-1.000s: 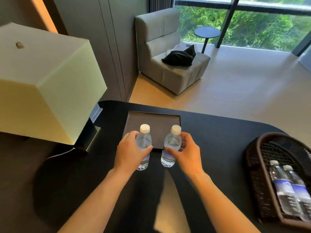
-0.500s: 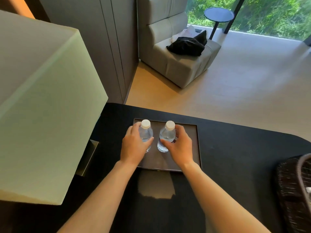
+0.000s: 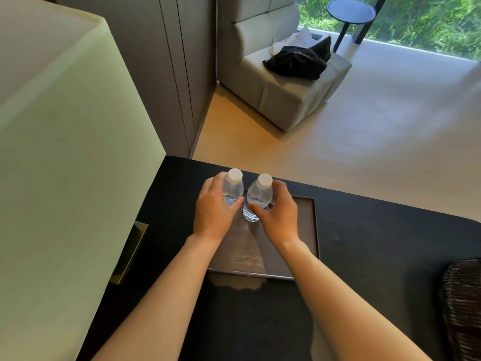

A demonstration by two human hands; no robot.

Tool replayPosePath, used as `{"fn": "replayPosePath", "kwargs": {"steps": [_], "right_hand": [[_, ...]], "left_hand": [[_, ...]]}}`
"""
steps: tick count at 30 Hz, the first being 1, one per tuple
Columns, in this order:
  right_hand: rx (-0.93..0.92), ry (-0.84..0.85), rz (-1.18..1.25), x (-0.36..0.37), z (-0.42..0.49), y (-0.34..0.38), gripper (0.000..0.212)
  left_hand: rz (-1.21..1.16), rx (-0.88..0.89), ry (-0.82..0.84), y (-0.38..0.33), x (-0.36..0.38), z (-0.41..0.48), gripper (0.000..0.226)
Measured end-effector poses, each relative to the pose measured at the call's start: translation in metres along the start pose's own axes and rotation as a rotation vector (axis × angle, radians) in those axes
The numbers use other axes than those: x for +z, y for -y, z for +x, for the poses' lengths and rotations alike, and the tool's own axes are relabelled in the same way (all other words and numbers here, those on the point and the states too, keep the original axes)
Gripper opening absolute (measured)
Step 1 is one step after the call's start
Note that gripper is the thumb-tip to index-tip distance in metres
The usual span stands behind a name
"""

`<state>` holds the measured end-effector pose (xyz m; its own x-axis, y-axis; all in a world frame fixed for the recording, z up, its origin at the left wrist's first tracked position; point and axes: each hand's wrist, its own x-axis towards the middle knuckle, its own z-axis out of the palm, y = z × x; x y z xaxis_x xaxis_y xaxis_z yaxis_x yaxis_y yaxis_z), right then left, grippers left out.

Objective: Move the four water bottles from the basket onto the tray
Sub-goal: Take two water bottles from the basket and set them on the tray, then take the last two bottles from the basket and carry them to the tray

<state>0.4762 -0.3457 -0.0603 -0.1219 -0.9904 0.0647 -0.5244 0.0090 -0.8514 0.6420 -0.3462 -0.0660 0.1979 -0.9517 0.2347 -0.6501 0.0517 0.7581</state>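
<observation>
Water bottles, two of them, stand upright side by side over the far part of the tray (image 3: pixel 299 246), each with a white cap. The left bottle (image 3: pixel 232 190) is wrapped by the left hand (image 3: pixel 214 212), fingers curled round its far side and thumb across the near side. The right bottle (image 3: pixel 258 199) is gripped the same way by the right hand (image 3: pixel 277 213), and its clear base shows just below the thumb, at or just above the tray floor; whether it touches I cannot tell. The two bottles sit just beside each other, nearly touching at the shoulders.

That tray is a dark, flat rectangle with a low rim, lying on the black bench (image 3: pixel 377 243). Right of the tray, at the edge of the view, part of the dark woven basket (image 3: pixel 462 295) shows; its inside is out of sight. Left of the tray a large pale lampshade (image 3: pixel 65 152) fills the view. Beyond the tray, past the bench edge, a grey armchair (image 3: pixel 286 95) with a black cloth (image 3: pixel 296 62) on its seat stands on the floor.
</observation>
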Motion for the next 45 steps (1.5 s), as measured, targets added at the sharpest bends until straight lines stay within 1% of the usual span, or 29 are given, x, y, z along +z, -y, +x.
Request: {"fn": "replayPosePath", "kwargs": {"steps": [8,18,23,26,31,35,38,40,45], "right_hand": [[0.001,-0.006,0.006,0.006,0.015,0.003,0.068],[0.026,0.015,-0.003,0.003,0.013,0.007,0.071],[0.071,0.058,-0.035,-0.006,0.002,0.009,0.082],[0.108,0.072,-0.095,-0.019,-0.016,0.005,0.085],[0.150,0.109,-0.189,-0.063,-0.069,-0.012,0.074],[0.121,0.159,-0.404,-0.114,-0.125,-0.029,0.065],[0.113,0.217,-0.574,-0.161,-0.172,-0.041,0.056],[0.122,0.233,-0.638,-0.194,-0.204,-0.051,0.052],[0.157,0.172,-0.695,-0.281,-0.279,-0.083,0.052]], "left_hand": [[-0.006,-0.002,0.002,0.012,0.001,0.012,0.075],[-0.007,0.014,0.016,0.011,0.000,0.009,0.079],[0.049,-0.079,0.069,0.007,-0.005,0.006,0.096],[0.069,-0.122,0.098,0.003,-0.011,-0.010,0.098],[0.139,-0.200,0.142,-0.018,-0.026,-0.066,0.084],[0.308,-0.251,0.279,-0.052,-0.027,-0.130,0.066],[0.395,-0.189,0.376,-0.088,-0.014,-0.189,0.055],[0.418,-0.132,0.421,-0.115,-0.002,-0.228,0.051],[0.441,-0.020,0.520,-0.185,0.033,-0.313,0.050]]}}
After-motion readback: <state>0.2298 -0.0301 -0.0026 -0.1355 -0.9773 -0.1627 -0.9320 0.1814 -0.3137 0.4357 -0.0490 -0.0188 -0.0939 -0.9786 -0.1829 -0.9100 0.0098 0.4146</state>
